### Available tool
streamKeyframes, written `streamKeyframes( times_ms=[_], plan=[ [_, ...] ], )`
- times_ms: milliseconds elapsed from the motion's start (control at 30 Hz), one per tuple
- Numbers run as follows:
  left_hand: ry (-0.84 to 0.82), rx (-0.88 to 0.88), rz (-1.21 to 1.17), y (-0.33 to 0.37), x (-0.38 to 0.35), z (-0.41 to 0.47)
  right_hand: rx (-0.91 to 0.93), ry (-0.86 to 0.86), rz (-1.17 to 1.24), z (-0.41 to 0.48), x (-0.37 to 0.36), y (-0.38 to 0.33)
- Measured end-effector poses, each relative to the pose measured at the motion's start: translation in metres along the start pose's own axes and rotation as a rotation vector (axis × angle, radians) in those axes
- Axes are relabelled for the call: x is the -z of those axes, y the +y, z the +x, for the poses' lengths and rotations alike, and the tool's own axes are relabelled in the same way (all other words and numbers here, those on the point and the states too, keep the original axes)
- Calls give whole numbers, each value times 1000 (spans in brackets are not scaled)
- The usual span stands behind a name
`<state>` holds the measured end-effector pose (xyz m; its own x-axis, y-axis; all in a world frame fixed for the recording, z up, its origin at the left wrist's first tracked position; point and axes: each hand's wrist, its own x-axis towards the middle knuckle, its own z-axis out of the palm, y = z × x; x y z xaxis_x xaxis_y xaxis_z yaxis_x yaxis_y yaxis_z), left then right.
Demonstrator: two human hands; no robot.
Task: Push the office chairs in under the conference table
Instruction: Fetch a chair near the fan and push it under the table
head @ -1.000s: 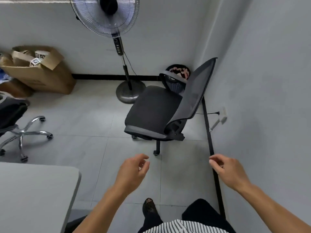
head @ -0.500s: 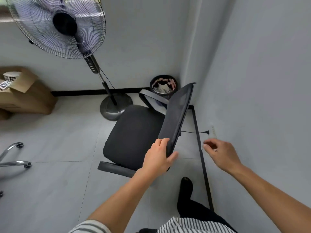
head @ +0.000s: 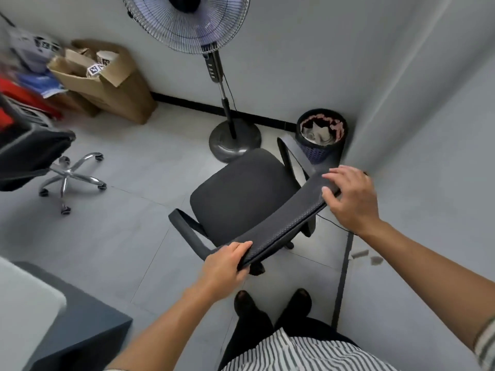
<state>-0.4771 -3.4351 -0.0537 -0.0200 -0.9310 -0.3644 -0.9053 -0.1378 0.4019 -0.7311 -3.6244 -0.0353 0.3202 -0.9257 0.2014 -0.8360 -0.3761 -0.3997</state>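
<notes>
A black office chair (head: pixel 241 199) with armrests stands in front of me, its seat facing away toward the far wall. My left hand (head: pixel 225 266) grips the near end of the backrest's top edge (head: pixel 284 223). My right hand (head: pixel 351 194) closes over the far end of that edge, close to the right wall. A corner of the white conference table (head: pixel 24 311) shows at the lower left. A second black chair (head: pixel 29 156) on a chrome star base (head: pixel 71 175) stands at the left edge.
A standing fan (head: pixel 187 20) with a round base (head: pixel 234 140) is just beyond the chair. A bin (head: pixel 321 135) sits in the corner. Open cardboard boxes (head: pixel 107 84) line the far wall. The grey wall (head: pixel 428 156) runs along my right, with a cable on the floor beside it.
I have stepped behind the chair. My left hand slid to the near end of the backrest top, and my right hand came off the wall side and took hold of the far end.
</notes>
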Motion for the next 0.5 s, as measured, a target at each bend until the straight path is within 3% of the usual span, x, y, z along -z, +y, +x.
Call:
streamKeyframes(
  times_ms=[133,233,500],
  plan=[
    [99,194,-1,-46,7,-27,59,-184,-83,2,-20,-28],
    [196,340,35,-76,15,-38,140,-177,-165,-13,-34,-52],
    [319,314,81,-126,30,-38,170,-166,-246,-3,-55,-96]
  ],
)
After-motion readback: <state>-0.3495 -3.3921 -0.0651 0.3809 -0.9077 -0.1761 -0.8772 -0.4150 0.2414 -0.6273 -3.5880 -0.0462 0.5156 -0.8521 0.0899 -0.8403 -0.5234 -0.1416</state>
